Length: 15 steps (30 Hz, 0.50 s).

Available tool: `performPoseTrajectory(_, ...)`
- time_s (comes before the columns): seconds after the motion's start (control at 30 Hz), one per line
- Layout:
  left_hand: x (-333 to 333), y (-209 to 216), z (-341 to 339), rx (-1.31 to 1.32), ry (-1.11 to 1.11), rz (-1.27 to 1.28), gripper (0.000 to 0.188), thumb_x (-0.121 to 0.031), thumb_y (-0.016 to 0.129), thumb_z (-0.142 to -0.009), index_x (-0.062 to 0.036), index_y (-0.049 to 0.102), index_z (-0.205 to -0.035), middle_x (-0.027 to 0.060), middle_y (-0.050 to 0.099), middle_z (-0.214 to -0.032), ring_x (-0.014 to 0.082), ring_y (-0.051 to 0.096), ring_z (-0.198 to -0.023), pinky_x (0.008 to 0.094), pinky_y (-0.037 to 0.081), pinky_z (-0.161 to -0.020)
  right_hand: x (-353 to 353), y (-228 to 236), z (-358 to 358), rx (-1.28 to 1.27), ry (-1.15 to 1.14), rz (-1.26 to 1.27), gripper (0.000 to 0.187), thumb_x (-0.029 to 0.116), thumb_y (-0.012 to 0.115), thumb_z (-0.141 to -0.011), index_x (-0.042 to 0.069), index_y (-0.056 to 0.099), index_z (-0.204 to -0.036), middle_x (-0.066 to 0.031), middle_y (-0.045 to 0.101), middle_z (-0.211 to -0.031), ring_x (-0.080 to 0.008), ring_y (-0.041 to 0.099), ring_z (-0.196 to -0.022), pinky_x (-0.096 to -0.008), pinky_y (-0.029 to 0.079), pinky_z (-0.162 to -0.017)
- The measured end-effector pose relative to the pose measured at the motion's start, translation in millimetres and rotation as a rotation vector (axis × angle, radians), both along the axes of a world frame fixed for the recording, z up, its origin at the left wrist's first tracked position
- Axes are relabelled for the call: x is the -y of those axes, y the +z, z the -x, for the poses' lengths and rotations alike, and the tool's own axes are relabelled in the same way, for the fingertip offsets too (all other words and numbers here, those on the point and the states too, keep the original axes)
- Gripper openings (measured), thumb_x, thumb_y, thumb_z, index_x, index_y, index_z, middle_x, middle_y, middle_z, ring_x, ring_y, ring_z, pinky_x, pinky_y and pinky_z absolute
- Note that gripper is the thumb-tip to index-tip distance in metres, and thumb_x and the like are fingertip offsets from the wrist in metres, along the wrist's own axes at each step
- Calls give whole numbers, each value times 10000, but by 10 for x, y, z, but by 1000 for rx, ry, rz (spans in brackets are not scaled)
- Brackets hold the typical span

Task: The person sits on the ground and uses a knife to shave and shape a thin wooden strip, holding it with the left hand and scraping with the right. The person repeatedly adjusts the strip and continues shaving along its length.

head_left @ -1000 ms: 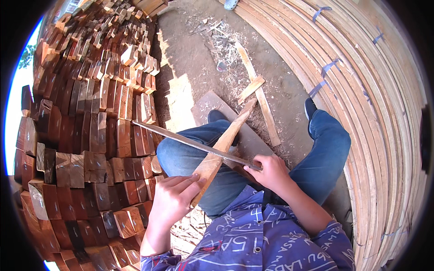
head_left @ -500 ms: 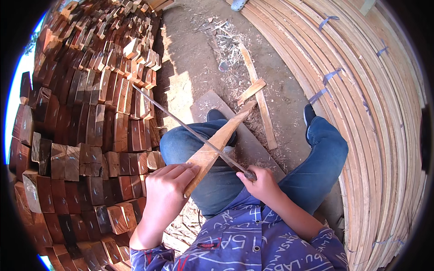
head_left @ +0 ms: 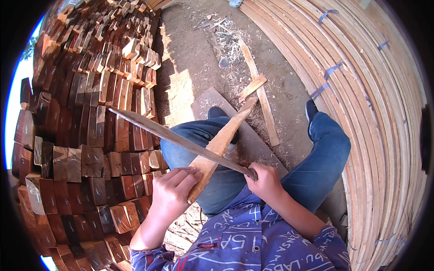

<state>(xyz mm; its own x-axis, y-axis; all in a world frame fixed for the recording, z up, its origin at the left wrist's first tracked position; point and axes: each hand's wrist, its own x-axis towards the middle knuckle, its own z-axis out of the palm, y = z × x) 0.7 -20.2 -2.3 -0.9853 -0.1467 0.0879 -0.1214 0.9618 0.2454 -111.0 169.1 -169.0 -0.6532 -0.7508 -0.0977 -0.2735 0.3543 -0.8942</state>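
Observation:
My right hand point(head_left: 265, 180) is closed round the handle of a machete point(head_left: 168, 135), whose long blade slants up and to the left. The blade crosses over a tapered piece of wood point(head_left: 220, 142) propped along my left thigh. My left hand point(head_left: 174, 189) grips the wide near end of that wood, fingers on top. Its narrow far end rests by a short wood offcut point(head_left: 253, 87) and a long thin wooden strip point(head_left: 258, 90) on the ground. Whether the blade touches the wood at the crossing, I cannot tell.
Stacked sawn wood blocks point(head_left: 63, 162) rise close on the left. Long planks tied with bluish strips point(head_left: 361, 113) run along the right. A flat board point(head_left: 253, 144) lies between my feet, and wood shavings point(head_left: 228, 43) cover the dirt ahead.
The machete has turned from nearly edge-on to showing its flat side, and its tip has swung left and nearer. My left hand still holds the wood, which has shifted slightly.

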Motion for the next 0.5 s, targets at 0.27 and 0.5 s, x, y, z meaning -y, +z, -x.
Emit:
performPoseTrajectory(0.27,12,-55,-86,41,-36,5,185,-103,758,-713,-49,598,-791,71,680,-820,217,686,-733,322,543,-539,-79,206,40,-6,67,-108,209,177,722,-845,24,611,-758,-190,618,-652,-397,637,-640,-461,491,-576)
performPoseTrajectory(0.5,-16,-10,52,32,-87,50,278,-178,814,-727,-66,559,-733,50,656,-770,207,680,-705,305,530,-523,-138,30,103,-68,60,-113,168,127,724,-783,2,617,-814,-216,645,-742,-411,656,-723,-487,503,-622)
